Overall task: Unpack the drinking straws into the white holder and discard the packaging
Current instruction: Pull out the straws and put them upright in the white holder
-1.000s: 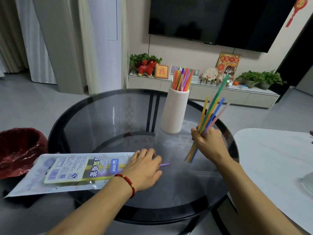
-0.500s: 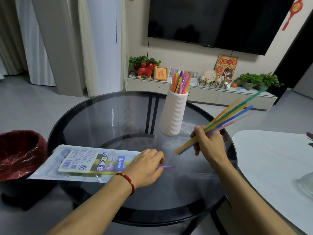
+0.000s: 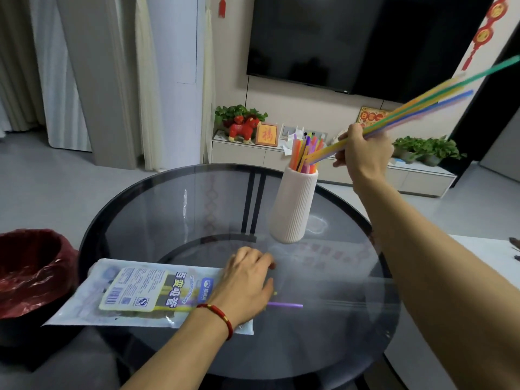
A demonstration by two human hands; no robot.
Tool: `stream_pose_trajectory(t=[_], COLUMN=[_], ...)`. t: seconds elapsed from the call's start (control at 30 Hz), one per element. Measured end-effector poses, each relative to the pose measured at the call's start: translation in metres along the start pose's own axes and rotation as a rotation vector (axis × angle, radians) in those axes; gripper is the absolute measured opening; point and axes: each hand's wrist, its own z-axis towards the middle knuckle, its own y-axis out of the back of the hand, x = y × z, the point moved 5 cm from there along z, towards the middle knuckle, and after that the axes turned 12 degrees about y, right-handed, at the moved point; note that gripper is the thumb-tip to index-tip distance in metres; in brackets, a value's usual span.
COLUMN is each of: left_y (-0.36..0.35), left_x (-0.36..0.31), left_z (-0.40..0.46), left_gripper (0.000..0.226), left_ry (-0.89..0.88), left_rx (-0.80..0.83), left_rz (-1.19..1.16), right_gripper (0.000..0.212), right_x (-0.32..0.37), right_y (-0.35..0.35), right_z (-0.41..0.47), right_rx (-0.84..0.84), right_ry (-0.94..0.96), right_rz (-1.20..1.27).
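A white ribbed holder [image 3: 292, 208] stands on the round glass table [image 3: 168, 209] with several coloured straws sticking out of its top. My right hand [image 3: 364, 152] grips a bundle of straws [image 3: 416, 106], tilted up to the right, their lower ends at the holder's mouth. The plastic straw package [image 3: 135, 294] lies flat at the table's near left with a few straws still inside. My left hand [image 3: 247, 282] rests on the package's open end, fingers loosely curled. A purple straw [image 3: 285, 305] pokes out of the package past my left hand.
A bin with a dark red liner [image 3: 31, 271] stands on the floor at the left, beside the table. A white table [image 3: 489, 254] adjoins on the right. A TV cabinet with plants and ornaments [image 3: 247, 128] runs along the far wall.
My right hand has lifted the straw bundle from low over the table up to the holder's mouth, tilting it towards the right. My left hand stays on the package.
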Motion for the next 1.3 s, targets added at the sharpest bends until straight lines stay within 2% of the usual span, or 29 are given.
stream_pose_trajectory(t=[0.33, 0.53, 0.73, 0.87, 1.03, 1.17, 1.3], left_y=[0.006, 0.007, 0.007, 0.005, 0.005, 0.005, 0.005], left_x=[0.001, 0.001, 0.002, 0.003, 0.001, 0.001, 0.002], left_z=[0.002, 0.000, 0.000, 0.000, 0.000, 0.000, 0.000], left_gripper=[0.033, 0.034, 0.033, 0.034, 0.036, 0.036, 0.036], left_ry=[0.025, 0.028, 0.037, 0.048, 0.042, 0.037, 0.043], left_rx=[0.003, 0.008, 0.016, 0.042, 0.044, 0.038, 0.047], left_rz=[-0.025, -0.044, -0.050, -0.051, -0.048, -0.044, -0.053], right_gripper=[0.035, 0.024, 0.029, 0.045, 0.058, 0.048, 0.047], right_x=[0.003, -0.004, -0.008, -0.017, -0.010, -0.004, -0.008], right_y=[-0.045, -0.053, -0.053, -0.055, -0.055, -0.051, -0.054], right_z=[0.005, -0.003, 0.002, -0.004, -0.001, -0.001, -0.005], right_rx=[0.347, 0.363, 0.381, 0.463, 0.499, 0.392, 0.475], right_ry=[0.098, 0.085, 0.070, -0.011, 0.028, 0.023, -0.025], right_rz=[-0.389, -0.464, -0.470, -0.458, -0.477, -0.406, -0.439])
